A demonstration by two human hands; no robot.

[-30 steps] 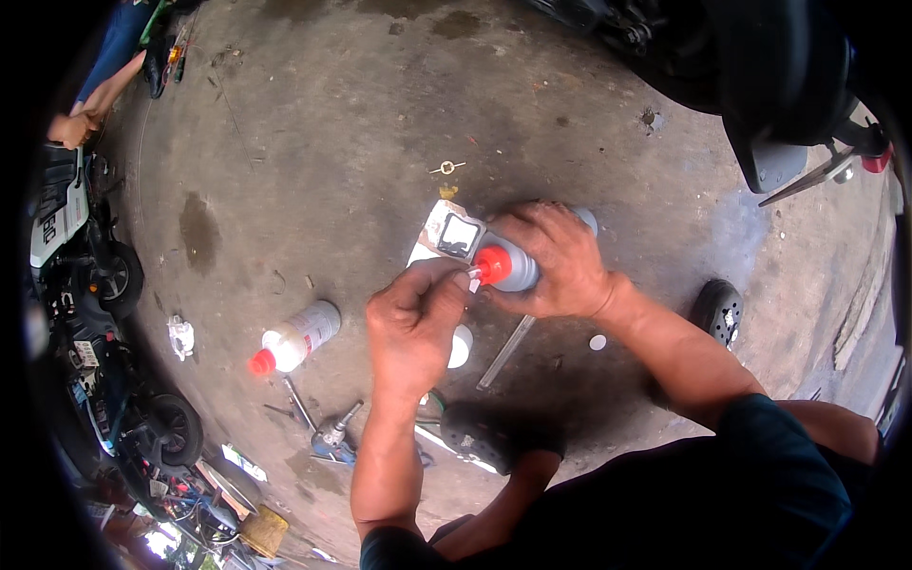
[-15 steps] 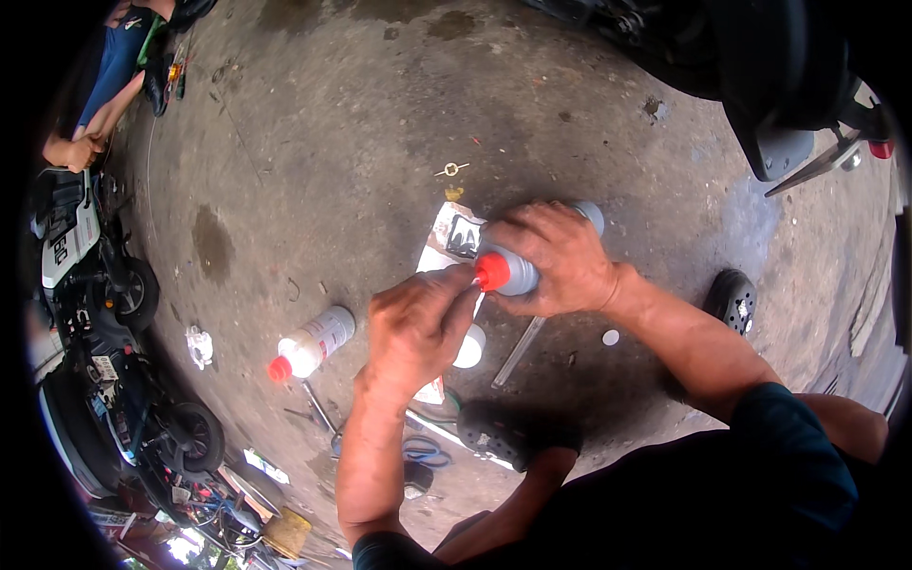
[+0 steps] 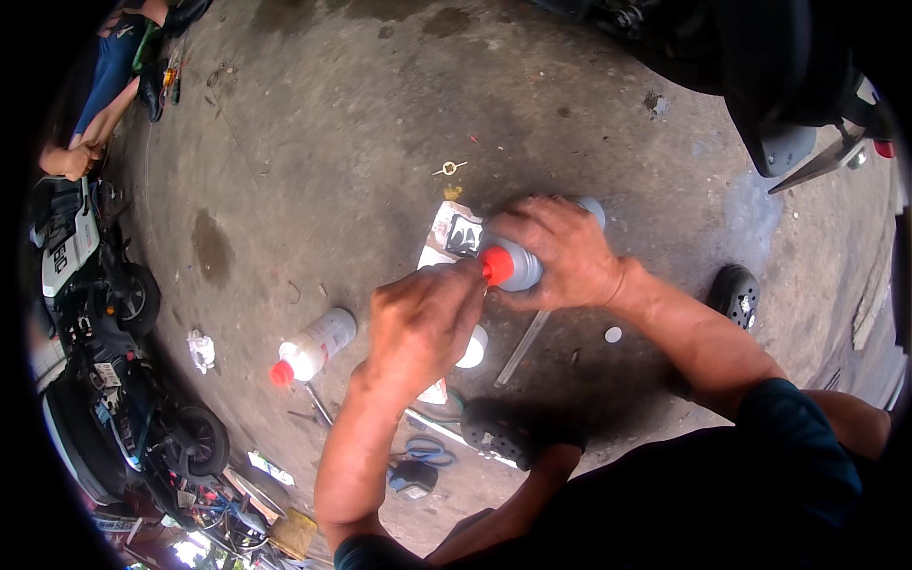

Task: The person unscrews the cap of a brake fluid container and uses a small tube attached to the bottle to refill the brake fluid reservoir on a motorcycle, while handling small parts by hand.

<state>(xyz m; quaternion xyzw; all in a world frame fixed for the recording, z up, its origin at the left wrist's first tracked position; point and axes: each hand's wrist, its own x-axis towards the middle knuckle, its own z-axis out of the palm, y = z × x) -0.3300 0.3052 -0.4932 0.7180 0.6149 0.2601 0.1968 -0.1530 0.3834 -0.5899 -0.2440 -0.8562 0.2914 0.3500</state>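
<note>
My right hand [image 3: 562, 249] is wrapped round a pale grey bottle [image 3: 521, 270], which lies tilted with its red cap [image 3: 496, 266] toward my left hand. The fingers of my left hand [image 3: 423, 318] are pinched together at the tip of that cap. They cover the tip, so anything small between them is hidden. Below my hands lies a white card or sheet [image 3: 436, 253] with a black-framed patch [image 3: 464, 235]. A white round object [image 3: 472, 347] shows beside my left hand, and a clear strip [image 3: 522, 349] lies under the right.
A second red-capped bottle [image 3: 318, 344] lies on its side at left, near crumpled white paper [image 3: 200, 351]. Blue-handled scissors [image 3: 430, 451] lie near my shoe [image 3: 494, 432]. Motorcycles [image 3: 133, 294] line the left; another vehicle [image 3: 760, 66] stands far right. A person [image 3: 104, 90] sits far left.
My left fingers have closed in against the red cap, covering its tip and the small white bit seen there before. The right hand keeps its grip on the bottle.
</note>
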